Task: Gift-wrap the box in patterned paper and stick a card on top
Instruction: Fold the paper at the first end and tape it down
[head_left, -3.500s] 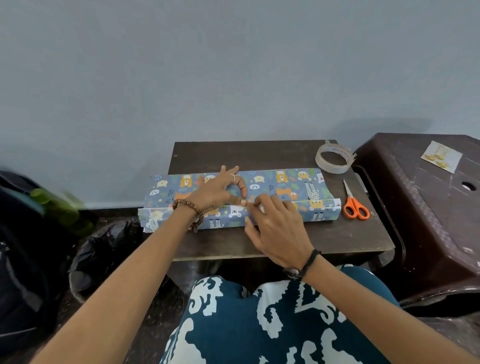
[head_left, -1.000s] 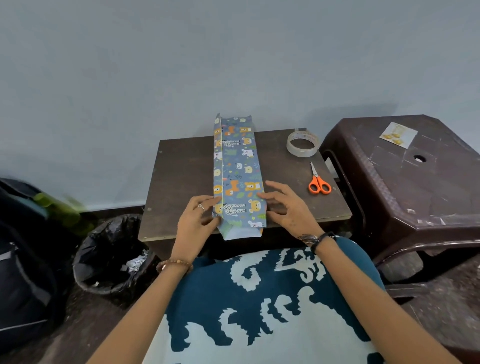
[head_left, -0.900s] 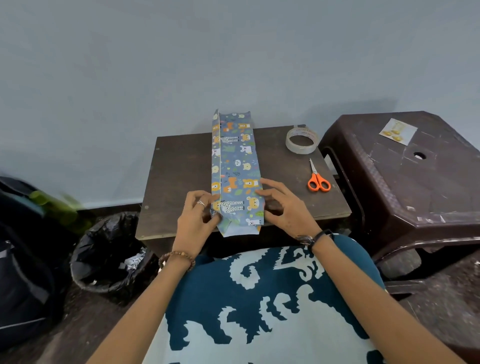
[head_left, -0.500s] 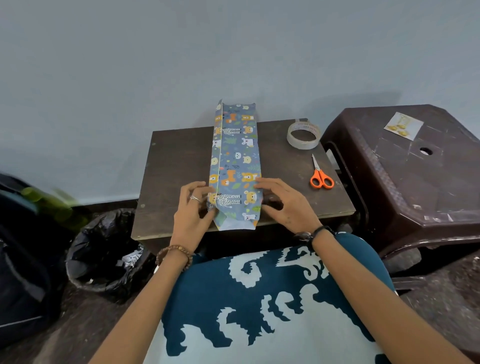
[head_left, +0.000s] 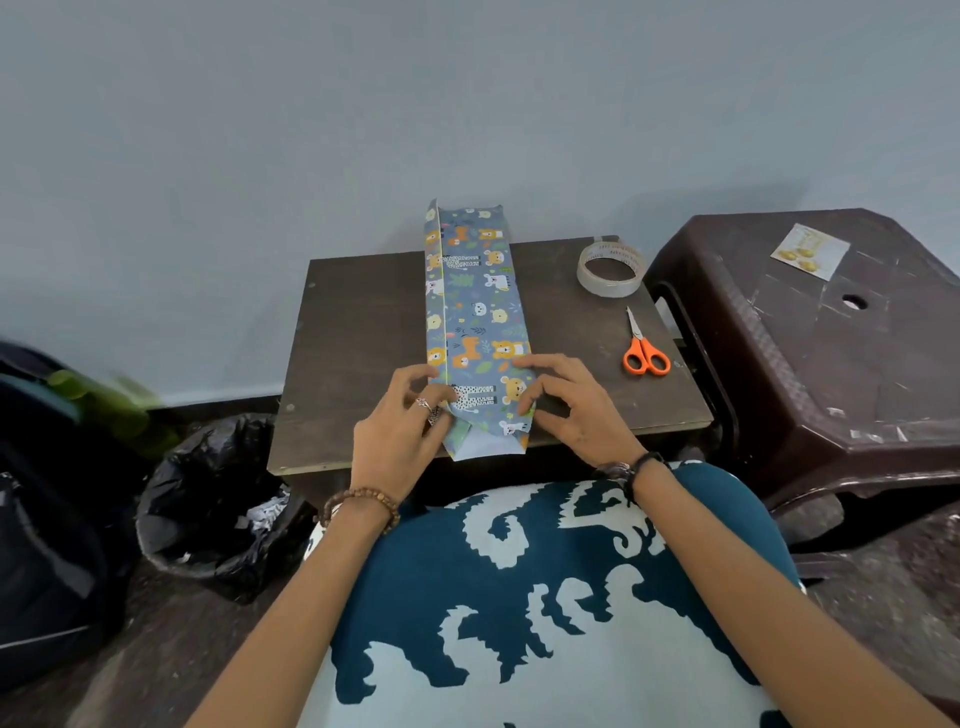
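Wrapped box (head_left: 475, 317) lies lengthwise mid-table, near end overhanging the table (head_left: 363, 332) front edge.
Left hand (head_left: 400, 431) and right hand (head_left: 566, 405) pinch its near-end paper; tape roll (head_left: 610, 270), scissors (head_left: 644, 345) right of box.

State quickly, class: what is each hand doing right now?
Left hand: fingers curled, pinching the left side of the wrapped box near its open end.
Right hand: fingers curled, pinching the box's right side.

Blue animal-print paper (head_left: 475, 312), orange-handled scissors (head_left: 644, 345), perhaps yellow-dotted card (head_left: 809, 250)
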